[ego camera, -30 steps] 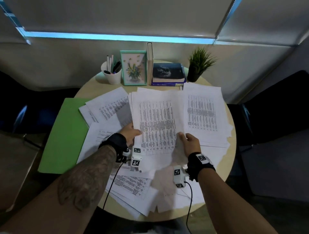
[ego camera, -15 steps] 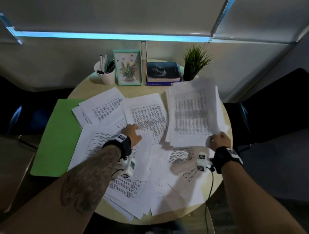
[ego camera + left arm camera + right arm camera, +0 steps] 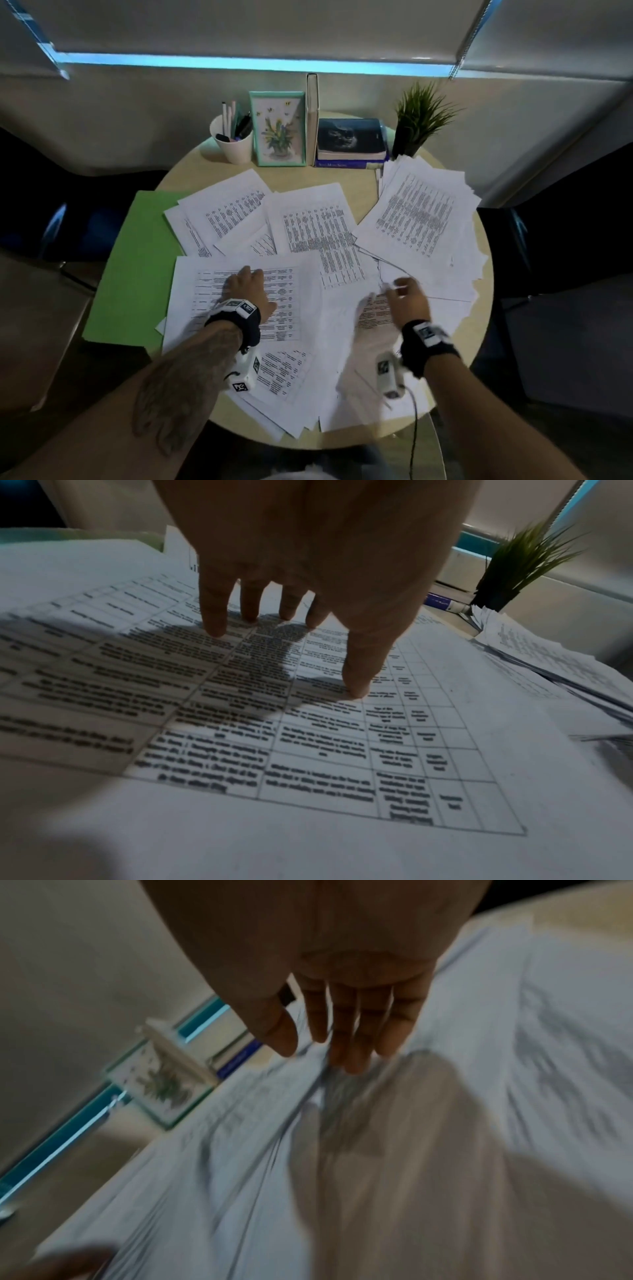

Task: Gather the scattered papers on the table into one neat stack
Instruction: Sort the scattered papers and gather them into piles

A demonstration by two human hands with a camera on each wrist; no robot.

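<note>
Printed white sheets lie scattered over the round wooden table [image 3: 346,192]. A rough pile of papers [image 3: 421,219] lies at the right side, its edges uneven. My left hand [image 3: 248,286] rests flat on a sheet with a printed table [image 3: 239,301] [image 3: 308,750]; its straight fingertips [image 3: 215,631] touch the paper. My right hand [image 3: 406,298] hovers over the sheets near the pile's near corner, blurred, with straight fingers [image 3: 352,1042] and nothing in it. More sheets [image 3: 291,370] overlap toward the table's near edge.
A green folder [image 3: 137,267] lies under the sheets at the left. Along the back stand a white pen cup [image 3: 233,144], a framed flower picture [image 3: 278,129], an upright book [image 3: 312,116], stacked books [image 3: 351,144] and a potted plant [image 3: 419,116]. Dark chairs flank the table.
My right hand carried a bundle of sheets to the right, laid it down as a pile there and let go. My left hand moved onto the tabled sheet and flattened.
</note>
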